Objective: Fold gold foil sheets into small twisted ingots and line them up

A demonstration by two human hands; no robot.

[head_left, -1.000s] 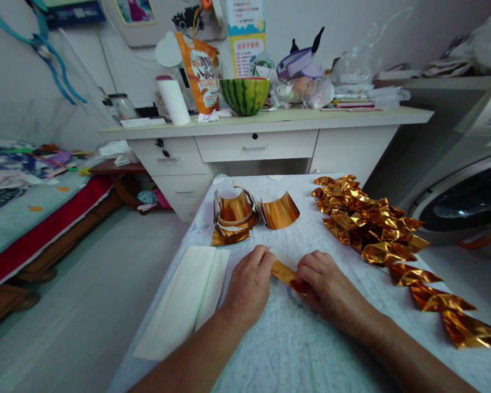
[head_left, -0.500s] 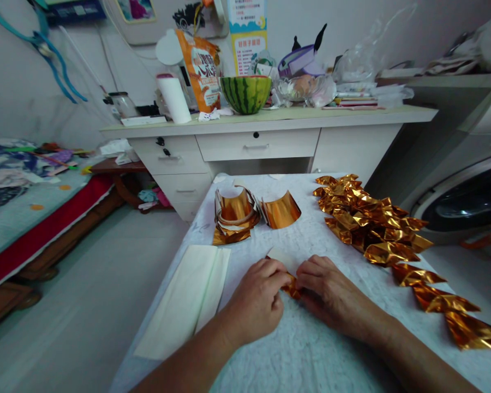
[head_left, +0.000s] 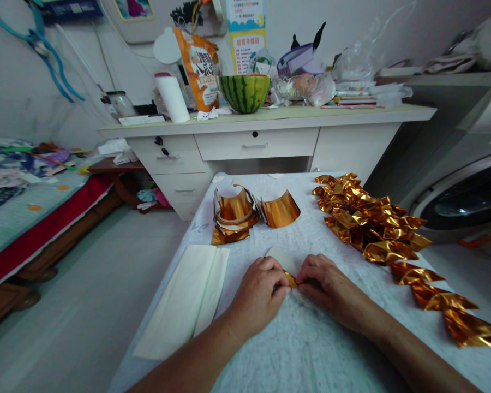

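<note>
On the cloth-covered table (head_left: 311,355), my left hand (head_left: 262,292) pinches a small piece of gold foil paper (head_left: 289,278) at its left end. My right hand (head_left: 327,289) has its fingertips closed on the right end of the same piece. A pale sheet part (head_left: 281,255) shows just behind the foil, between both hands. Beyond them stand curled gold sheets in a stack (head_left: 234,210) and one curled group (head_left: 281,210) beside it. Many folded gold foil shapes (head_left: 364,224) lie piled along the right side.
A folded white paper (head_left: 180,300) lies left of my left forearm. Behind the table is a white desk (head_left: 262,143) bearing half a watermelon (head_left: 244,93), an orange bag (head_left: 199,71) and a paper roll (head_left: 172,97). A washing machine (head_left: 466,164) stands at right, a bed (head_left: 45,218) at left.
Less of the foil piece shows between my hands, and its right end now looks narrower. My left fingertips have shifted slightly right, and my right fingers have drawn closer together.
</note>
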